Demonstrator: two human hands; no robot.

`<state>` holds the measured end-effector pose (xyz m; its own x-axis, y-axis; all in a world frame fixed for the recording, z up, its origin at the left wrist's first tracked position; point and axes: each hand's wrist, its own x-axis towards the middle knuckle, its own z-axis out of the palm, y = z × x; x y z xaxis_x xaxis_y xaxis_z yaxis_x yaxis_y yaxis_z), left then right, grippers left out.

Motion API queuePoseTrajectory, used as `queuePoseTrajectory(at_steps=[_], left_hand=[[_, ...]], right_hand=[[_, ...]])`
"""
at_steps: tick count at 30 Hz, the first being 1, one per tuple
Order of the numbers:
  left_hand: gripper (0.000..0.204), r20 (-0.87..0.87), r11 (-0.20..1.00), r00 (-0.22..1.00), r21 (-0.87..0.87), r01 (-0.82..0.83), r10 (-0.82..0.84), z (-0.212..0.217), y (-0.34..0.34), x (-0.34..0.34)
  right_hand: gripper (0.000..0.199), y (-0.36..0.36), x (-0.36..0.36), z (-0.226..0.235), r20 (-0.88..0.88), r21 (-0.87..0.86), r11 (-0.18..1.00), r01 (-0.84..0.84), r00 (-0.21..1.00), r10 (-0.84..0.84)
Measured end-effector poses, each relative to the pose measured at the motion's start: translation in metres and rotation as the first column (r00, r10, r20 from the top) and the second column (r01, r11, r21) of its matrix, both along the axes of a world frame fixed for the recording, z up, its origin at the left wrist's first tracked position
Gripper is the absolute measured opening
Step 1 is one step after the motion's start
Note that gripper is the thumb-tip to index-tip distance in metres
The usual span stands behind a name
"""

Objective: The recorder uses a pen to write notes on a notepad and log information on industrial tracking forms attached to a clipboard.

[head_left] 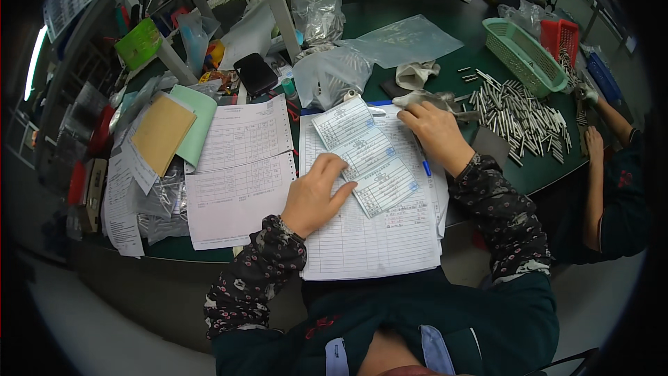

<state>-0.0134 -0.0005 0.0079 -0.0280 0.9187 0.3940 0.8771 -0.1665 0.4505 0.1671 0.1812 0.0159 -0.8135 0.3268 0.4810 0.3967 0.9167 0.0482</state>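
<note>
**Hands on the paperwork**

On the green counter, a strip of three pale blue slips is lying slantwise across a ruled form sheet. The left hand is pressing flat on the strip's lower edge, fingers spread, gripping nothing. The right hand is resting near its upper end, fingers curled; a blue pen is peeking out just beneath it. Metal rods are lying scattered beside a green basket.

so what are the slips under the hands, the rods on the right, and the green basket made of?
Slips: thin matte paper, pale blue print, lying flat under the left hand.
Rods: likely metal, grey with bright glints.
Green basket: probably moulded plastic, uniform mint lattice walls.
</note>
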Motion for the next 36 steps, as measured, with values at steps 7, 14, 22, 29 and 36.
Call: queuePoseTrajectory(at_steps=[7, 14, 22, 29, 36], left_hand=[[0.055, 0.058, 0.898, 0.946, -0.337, -0.283, 0.319, 0.012, 0.011, -0.002], [0.055, 0.590, 0.943, 0.747, -0.297, -0.152, 0.306, 0.008, 0.022, 0.012], [0.028, 0.562, 0.914, 0.823, 0.290, -0.284, 0.077, 0.096, -0.073, 0.002], [0.029, 0.571, 0.695, 0.715, 0.317, -0.645, 0.404, 0.078, -0.203, -0.016], [0.025, 0.602, 0.612, 0.544, 0.113, -0.783, 0.584, 0.021, -0.258, -0.009]], right_hand=[[0.028, -0.022, 0.016, -0.001, -0.085, -0.168, 0.985, -0.026, 0.996, 0.012], [0.026, -0.055, 0.024, 0.003, -0.211, -0.401, 0.884, -0.240, 0.963, 0.166], [0.025, -0.059, 0.042, 0.036, -0.209, -0.462, 0.847, -0.264, 0.960, 0.186], [0.016, -0.090, 0.067, 0.024, -0.189, -0.670, 0.738, -0.078, 0.980, -0.068], [0.047, -0.147, 0.121, -0.023, 0.024, -0.969, -0.225, -0.097, 0.875, -0.483]])
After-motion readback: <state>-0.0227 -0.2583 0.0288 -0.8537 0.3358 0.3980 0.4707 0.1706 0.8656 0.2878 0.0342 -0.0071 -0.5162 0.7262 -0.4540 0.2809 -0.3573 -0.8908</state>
